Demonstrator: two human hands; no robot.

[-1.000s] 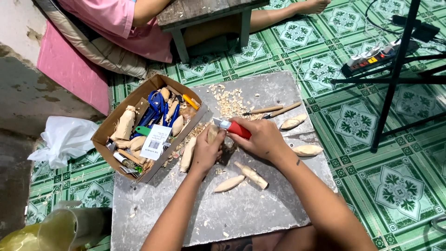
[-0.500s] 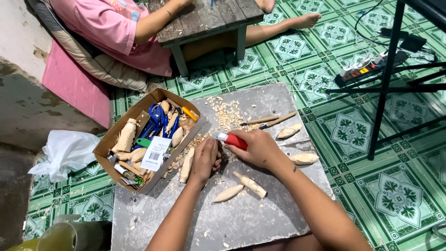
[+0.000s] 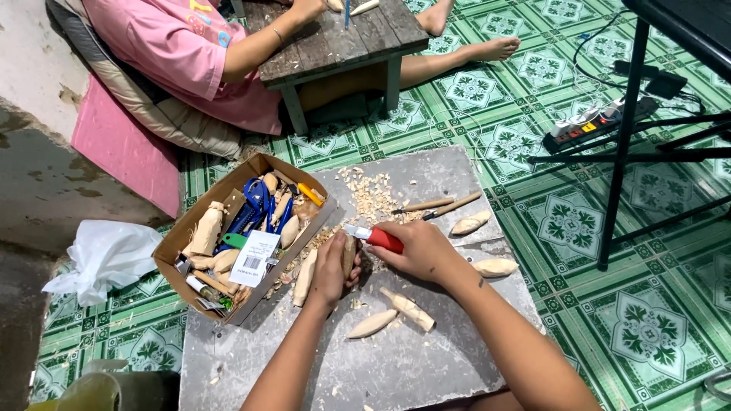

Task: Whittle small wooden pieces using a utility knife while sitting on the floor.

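Hands mid-slab: left hand (image 3: 332, 268) grasping wood piece (image 3: 349, 255), right hand (image 3: 419, 250) clenched on red-handled knife (image 3: 375, 237), cardboard box (image 3: 199, 221) beside

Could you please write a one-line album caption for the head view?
Left hand steadies a wooden piece while the right hand holds a red-handled knife on a grey slab.

Box: an open brown cardboard box (image 3: 190, 228), rectangular, at nine o'clock on the grey counter (image 3: 396, 365).
Label: a white rectangular card (image 3: 253, 259) with dark print, leaning inside the box at its four o'clock corner.
Bag: a crumpled white plastic bag (image 3: 106, 257) on the floor, at nine o'clock of the box.
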